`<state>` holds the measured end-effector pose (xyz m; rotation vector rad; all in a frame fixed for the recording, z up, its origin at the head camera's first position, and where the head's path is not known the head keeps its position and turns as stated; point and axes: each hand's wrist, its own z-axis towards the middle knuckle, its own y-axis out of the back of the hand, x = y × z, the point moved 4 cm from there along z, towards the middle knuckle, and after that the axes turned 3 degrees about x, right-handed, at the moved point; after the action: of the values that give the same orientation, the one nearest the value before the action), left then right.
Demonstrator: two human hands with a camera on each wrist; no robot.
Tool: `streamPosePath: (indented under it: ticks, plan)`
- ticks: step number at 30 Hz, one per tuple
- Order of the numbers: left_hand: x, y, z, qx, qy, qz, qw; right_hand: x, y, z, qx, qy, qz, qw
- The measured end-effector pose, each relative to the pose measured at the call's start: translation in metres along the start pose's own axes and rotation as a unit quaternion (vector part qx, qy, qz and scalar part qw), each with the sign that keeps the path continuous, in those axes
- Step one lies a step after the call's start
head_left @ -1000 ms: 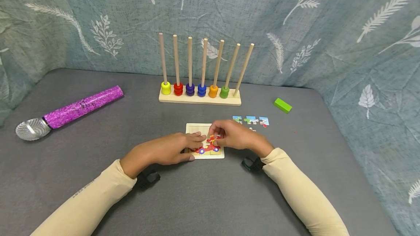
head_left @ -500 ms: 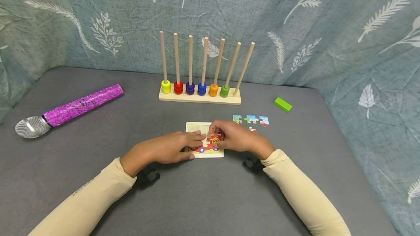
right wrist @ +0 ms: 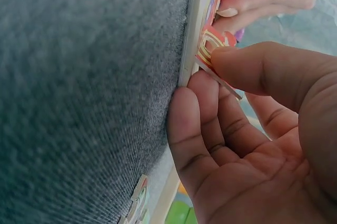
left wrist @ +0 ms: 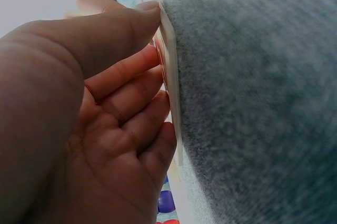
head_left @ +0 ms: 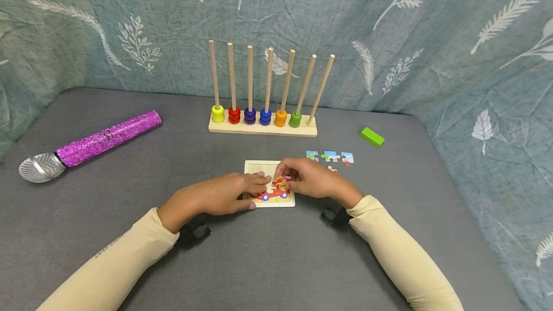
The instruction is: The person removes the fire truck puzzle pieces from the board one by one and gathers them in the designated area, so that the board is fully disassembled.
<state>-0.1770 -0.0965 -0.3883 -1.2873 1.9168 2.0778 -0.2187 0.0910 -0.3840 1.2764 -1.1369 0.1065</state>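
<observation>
Red, printed with yellow rings, the puzzle piece [head_left: 282, 185] is pinched between the thumb and fingers of the right hand [head_left: 314, 179], over the right part of the puzzle board [head_left: 259, 167]. Its knob points toward the left hand [head_left: 222, 195]; it looks nearly square and is partly covered, so its long axis cannot be told. In the right wrist view it is tilted against the board, a thin flat slab with a pale cut edge. The left hand is unclenched, fingers laid over the board's left part, thumb at its near edge. The board is pale, flat and four-sided with a raised rim, its near edge running from hand to hand; the car pictured in it has its wheels toward the person. Just beyond the right hand lie loose pieces [head_left: 330, 157], flat and knobbed, mostly blue. Farther off on that side is a smooth green block [head_left: 372, 137]. Beyond both hands stands a wooden bead stand [head_left: 262, 130] with upright round pegs and glossy beads. Beyond the left hand a glittery purple microphone [head_left: 108, 139] lies slantwise, its silver mesh head toward the person's left, on matt grey cloth [head_left: 268, 258]
</observation>
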Motion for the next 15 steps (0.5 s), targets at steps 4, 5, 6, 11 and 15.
streamPosePath:
  ticks: [4, 5, 6, 11, 15]
  plan:
    - [-0.0003, 0.0005, 0.0, 0.001, 0.001, -0.001, 1.0, 0.0006, 0.0011, -0.0012, 0.0, 0.011, 0.002, 0.9999]
    - [-0.0004, 0.0006, 0.0001, 0.001, 0.001, -0.001, 1.0, 0.0011, 0.0012, -0.0017, 0.0, 0.016, -0.002, 0.9999]
    - [-0.0007, 0.0005, 0.0002, 0.002, 0.0, 0.0, 1.0, 0.0016, 0.0011, -0.0021, 0.001, 0.02, -0.006, 0.9998]
    - [-0.0014, 0.001, 0.0002, 0.002, 0.001, 0.002, 1.0, 0.0042, 0.0011, -0.0045, 0.002, 0.032, -0.012, 0.9994]
    - [-0.0015, 0.0014, 0.0001, 0.003, 0.003, -0.003, 1.0, 0.0042, 0.002, -0.0054, -0.001, 0.027, 0.002, 0.9996]
